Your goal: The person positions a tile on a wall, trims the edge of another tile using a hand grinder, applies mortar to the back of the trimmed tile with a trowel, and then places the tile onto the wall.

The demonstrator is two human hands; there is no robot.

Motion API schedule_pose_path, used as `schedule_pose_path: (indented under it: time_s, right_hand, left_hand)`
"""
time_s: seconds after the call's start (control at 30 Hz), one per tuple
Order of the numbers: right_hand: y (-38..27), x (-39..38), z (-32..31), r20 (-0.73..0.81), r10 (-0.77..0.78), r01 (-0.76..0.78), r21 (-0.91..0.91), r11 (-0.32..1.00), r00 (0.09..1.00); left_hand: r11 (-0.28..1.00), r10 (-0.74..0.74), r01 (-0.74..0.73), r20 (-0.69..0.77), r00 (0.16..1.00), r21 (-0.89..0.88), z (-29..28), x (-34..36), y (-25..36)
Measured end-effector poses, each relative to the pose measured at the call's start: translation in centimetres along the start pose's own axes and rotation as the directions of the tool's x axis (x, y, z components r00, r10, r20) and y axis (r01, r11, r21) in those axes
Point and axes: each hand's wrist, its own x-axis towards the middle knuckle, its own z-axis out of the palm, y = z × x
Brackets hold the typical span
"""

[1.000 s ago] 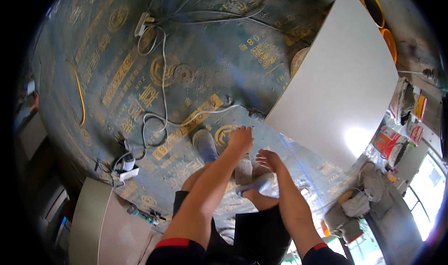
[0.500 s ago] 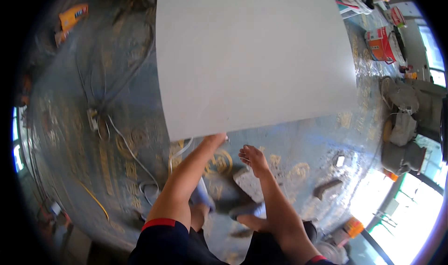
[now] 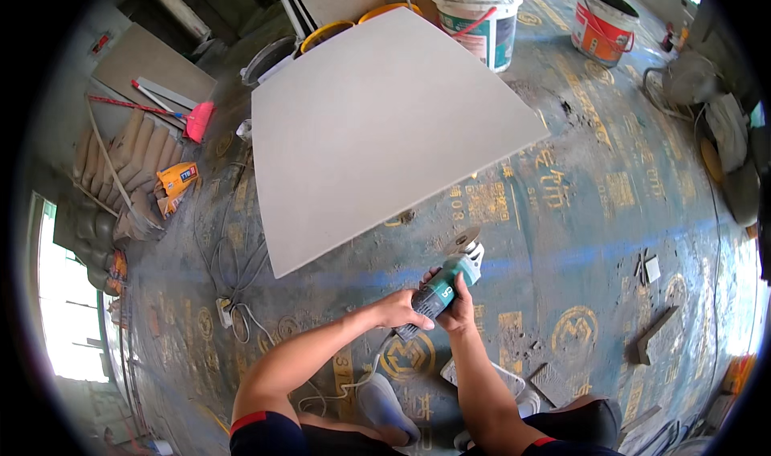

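My left hand [image 3: 404, 311] is closed round the rear of a green-and-black angle grinder [image 3: 438, 289], its thumb lying along the body. My right hand [image 3: 456, 305] grips the same tool nearer its head, from the right. The grinder's cutting disc [image 3: 464, 239] points away from me, short of the near edge of a large light-grey slab [image 3: 385, 126]. A pale power cord [image 3: 373, 363] trails from the tool toward the lower left. Below my hands, my feet [image 3: 381, 400] stand on printed floor sheeting [image 3: 554, 231].
Several buckets [image 3: 474, 30] stand beyond the slab, another [image 3: 602, 26] at upper right. A pink dustpan [image 3: 199, 122], stacked sacks [image 3: 124, 151] and tangled cables [image 3: 229, 279] lie at left. Broken offcuts [image 3: 654, 335] lie near right; bulky grey items [image 3: 727, 143] line the right edge.
An angle grinder has come up into both my hands, which reached low before with no tool clearly visible. The view has swung, bringing the slab and the buckets behind it to the upper middle.
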Motion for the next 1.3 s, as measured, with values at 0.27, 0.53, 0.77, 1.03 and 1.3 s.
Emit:
schedule_pose_path:
  time_s: [0.27,0.53,0.77,1.03,1.3]
  right_hand:
    - [-4.1,-0.8,7.8,-0.038,-0.177,0.177,0.014,0.984,0.984]
    - [-10.0,-6.2,10.3,-0.014,-0.382,0.382,0.069,0.922,0.924]
    - [-10.2,-6.6,10.4,0.054,-0.373,0.375,-0.021,0.927,0.926]
    - [-11.5,-9.3,15.7,0.162,-0.556,0.562,-0.449,0.694,0.816]
    - [-1.6,-10.0,21.6,0.202,-0.564,0.488,-0.766,0.418,0.8]
  left_hand:
    - [0.992,0.096,-0.079,-0.174,0.98,0.102,2.8,-1.1,6.3]
    - [0.624,0.455,-0.471,0.199,0.868,0.624,5.8,-2.2,12.4]
    - [0.441,0.696,-0.672,0.246,0.674,0.595,5.8,-4.3,12.2]
    - [0.405,0.561,-0.317,0.041,0.827,0.858,9.4,-7.6,13.7]
    - [0.887,0.459,-0.371,-0.458,0.761,0.273,9.0,-8.1,9.0]
